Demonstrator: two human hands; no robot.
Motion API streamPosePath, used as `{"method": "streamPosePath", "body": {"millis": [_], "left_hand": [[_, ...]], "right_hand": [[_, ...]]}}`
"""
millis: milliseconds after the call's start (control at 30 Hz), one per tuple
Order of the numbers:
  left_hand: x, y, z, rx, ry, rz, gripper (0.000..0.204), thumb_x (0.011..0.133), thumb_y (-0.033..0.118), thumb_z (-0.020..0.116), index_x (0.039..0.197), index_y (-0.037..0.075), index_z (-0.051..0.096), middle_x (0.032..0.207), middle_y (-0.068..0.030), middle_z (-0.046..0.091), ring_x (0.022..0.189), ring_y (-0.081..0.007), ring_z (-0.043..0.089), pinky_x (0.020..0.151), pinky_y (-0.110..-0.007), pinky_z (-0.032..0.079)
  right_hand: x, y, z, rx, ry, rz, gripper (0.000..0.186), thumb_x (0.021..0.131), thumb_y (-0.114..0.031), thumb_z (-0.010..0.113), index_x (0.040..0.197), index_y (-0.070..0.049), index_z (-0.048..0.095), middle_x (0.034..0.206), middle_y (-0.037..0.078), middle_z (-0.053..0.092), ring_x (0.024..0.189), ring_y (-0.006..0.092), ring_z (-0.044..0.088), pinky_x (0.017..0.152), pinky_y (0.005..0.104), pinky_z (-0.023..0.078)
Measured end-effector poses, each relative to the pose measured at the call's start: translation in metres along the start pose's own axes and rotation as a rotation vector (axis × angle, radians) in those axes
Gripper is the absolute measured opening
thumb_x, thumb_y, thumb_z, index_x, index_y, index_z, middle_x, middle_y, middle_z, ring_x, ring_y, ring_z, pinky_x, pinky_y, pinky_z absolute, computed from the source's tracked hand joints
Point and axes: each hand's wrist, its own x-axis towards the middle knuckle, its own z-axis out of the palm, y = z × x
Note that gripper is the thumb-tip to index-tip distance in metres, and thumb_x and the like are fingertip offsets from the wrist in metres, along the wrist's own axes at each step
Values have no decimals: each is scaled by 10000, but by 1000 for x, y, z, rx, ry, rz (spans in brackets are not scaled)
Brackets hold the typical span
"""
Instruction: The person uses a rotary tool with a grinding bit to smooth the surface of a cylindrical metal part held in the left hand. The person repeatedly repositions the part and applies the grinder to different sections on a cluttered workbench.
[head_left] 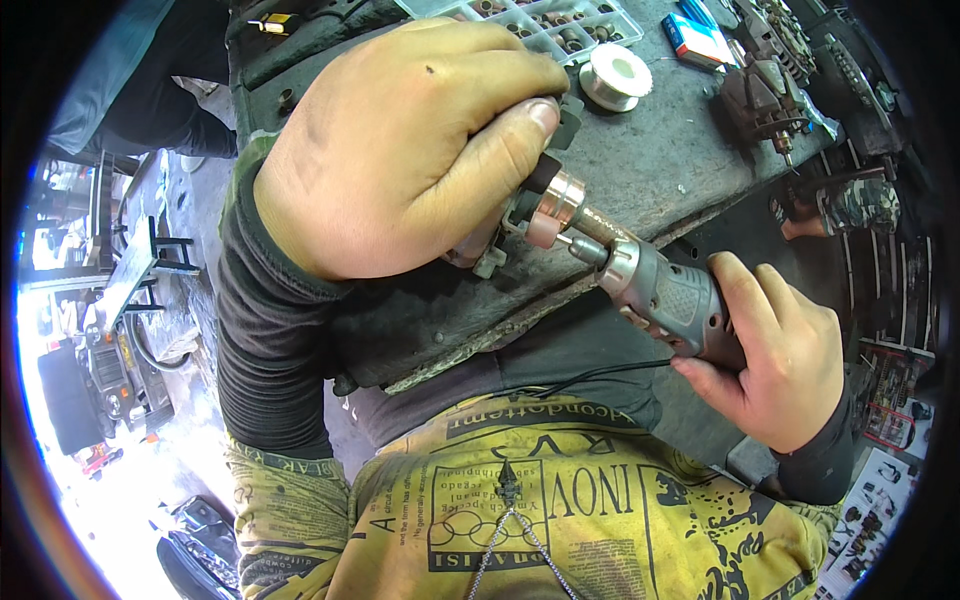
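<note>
Power tool [668, 292], grey and handheld, lies in the right hand [785, 350], whose fingers and thumb wrap its rear body. Its pinkish bit [543, 230] sits right by a coppery ring [566, 196] on a metal part [482, 245], which is held above the near edge of the tabletop [665, 150]. The left hand [410, 150] arches over that part and grasps it, thumb pressed along the top; most of the part (and the hidden fingertips) cannot be made out.

The tool looks moderately heavy and rigid, best held around the thick casing, clear of the collet and bit. The metal part is probably stiff and dense, with hard edges and smooth, perhaps slippery faces on the ring; a firm hold on the body, away from the bit, seems the safer choice. The slim bit looks the most fragile piece.

Beyond the left hand, a clear compartment box [634, 28] carries small brownish ring-like pieces [571, 40], spread over several cells. Just beside it stands a white spool [620, 74], and farther right lies a small blue, white and red carton [697, 43], its contents out of sight.
</note>
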Motion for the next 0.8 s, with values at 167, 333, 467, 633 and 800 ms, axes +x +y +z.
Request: {"method": "streamPosePath", "body": {"millis": [167, 333, 467, 633, 800], "left_hand": [[5, 4, 1, 2, 14, 22, 335, 972, 148, 505, 1157, -73, 675, 1115, -254, 685, 1041, -416, 661, 945, -423, 500], [3, 8, 0, -87, 39, 27, 328, 978, 146, 503, 1155, -71, 675, 1115, -255, 684, 1041, -416, 660, 946, -426, 499], [2, 9, -2, 13, 62, 30, 315, 984, 139, 510, 1156, -69, 672, 1098, -255, 682, 1022, -417, 658, 924, -428, 504], [2, 5, 4, -123, 66, -27, 290, 989, 137, 529, 1139, -69, 668, 1045, -240, 680, 973, -410, 659, 876, -430, 516], [2, -3, 16, 23, 198, 111, 272, 938, 148, 568, 1075, -62, 673, 987, -221, 676, 907, -387, 667, 798, -428, 530]], "right_hand": [[1, 3, 3, -29, 89, 79, 713, 751, -348, 828, 1292, 41, 575, 896, 172, 588, 722, 352, 628, 645, 431, 510], [-5, 0, 4, -43, 36, 51, 744, 770, -421, 805, 1294, 52, 570, 881, 171, 574, 697, 356, 619, 633, 434, 507], [-5, 0, 4, -75, 100, 26, 714, 704, -310, 866, 1283, 0, 588, 824, 120, 554, 673, 309, 626, 579, 413, 515], [0, 1, 7, -74, 177, 25, 741, 702, -321, 870, 1296, 21, 584, 852, 128, 574, 675, 317, 621, 587, 407, 519], [-4, -1, 2, -11, 9, 61, 710, 849, -396, 772, 1343, 60, 547, 946, 187, 613, 745, 372, 624, 674, 425, 515]]}}
